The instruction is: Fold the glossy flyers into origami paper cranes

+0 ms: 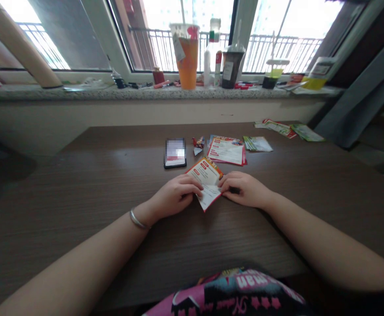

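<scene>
A printed paper leaflet (207,181), white with red and orange marks, lies turned like a diamond on the brown wooden table (96,188). My left hand (175,195) presses on its left side with curled fingers, a silver bangle on the wrist. My right hand (243,188) pinches its right corner with closed fingers. A small folded paper figure (198,145) sits just beyond, beside a stack of similar leaflets (226,151).
A phone (175,153) lies face up beyond my left hand. More leaflets (257,143) and flyers (289,129) are scattered at the far right. The windowsill holds an orange cup (187,56), bottles (211,52), a dark drink cup (231,66) and small clutter.
</scene>
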The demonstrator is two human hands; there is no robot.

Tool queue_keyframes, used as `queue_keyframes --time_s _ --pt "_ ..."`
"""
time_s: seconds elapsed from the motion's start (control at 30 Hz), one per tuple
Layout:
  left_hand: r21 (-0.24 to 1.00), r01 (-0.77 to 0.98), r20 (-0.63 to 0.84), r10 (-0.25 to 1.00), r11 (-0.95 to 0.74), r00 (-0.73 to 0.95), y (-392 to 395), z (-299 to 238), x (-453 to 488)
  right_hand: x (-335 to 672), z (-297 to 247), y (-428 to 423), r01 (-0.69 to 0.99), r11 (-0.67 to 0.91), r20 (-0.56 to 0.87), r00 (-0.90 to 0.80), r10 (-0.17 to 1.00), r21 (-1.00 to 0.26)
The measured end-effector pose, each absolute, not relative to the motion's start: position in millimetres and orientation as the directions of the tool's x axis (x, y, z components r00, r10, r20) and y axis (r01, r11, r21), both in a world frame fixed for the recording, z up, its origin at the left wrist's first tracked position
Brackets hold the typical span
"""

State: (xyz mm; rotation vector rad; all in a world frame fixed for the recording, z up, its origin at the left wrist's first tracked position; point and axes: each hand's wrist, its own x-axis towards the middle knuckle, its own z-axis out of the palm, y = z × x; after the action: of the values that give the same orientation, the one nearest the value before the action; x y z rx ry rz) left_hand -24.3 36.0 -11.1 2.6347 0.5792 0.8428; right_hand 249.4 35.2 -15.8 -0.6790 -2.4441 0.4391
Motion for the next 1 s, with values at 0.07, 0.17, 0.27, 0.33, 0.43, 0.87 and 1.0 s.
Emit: queue_keyframes --time_s 0.07,0.17,0.27,0.33,0.43,0.87,1.0 --pt "0.411 0.282 0.442 0.46 -0.867 0.77 36 -10 -25 250 -15 35 0.384 0.819 0.389 -0.74 0.549 -0.426" --pt "0.416 0.315 0.375 0.477 -0.853 0.795 36 -8 -25 249 -12 33 0.431 0.814 0.323 -0.764 0.559 -0.389" --pt "0.406 0.338 0.325 0.48 -0.849 0.815 36 -7 -25 247 -10 32 0.457 0.821 0.278 -0.785 0.553 -0.343" --pt "0.396 0.335 0.307 0.467 -0.855 0.83 36 -8 -25 245 -9 31 0.461 0.83 0.276 -0.792 0.544 -0.313" --pt "0.369 0.332 0.289 0.447 -0.868 0.847 37 -10 -23 242 -8 30 0.465 0.847 0.274 -0.806 0.525 -0.256" --pt "0.256 0.396 0.248 0.456 -0.882 0.855 34 -11 -22 236 -8 26 0.481 0.869 0.261 -0.83 0.493 -0.113" --pt "0.269 0.404 0.251 0.468 -0.874 0.847 33 -10 -21 235 -7 25 0.481 0.866 0.263 -0.826 0.499 -0.136"
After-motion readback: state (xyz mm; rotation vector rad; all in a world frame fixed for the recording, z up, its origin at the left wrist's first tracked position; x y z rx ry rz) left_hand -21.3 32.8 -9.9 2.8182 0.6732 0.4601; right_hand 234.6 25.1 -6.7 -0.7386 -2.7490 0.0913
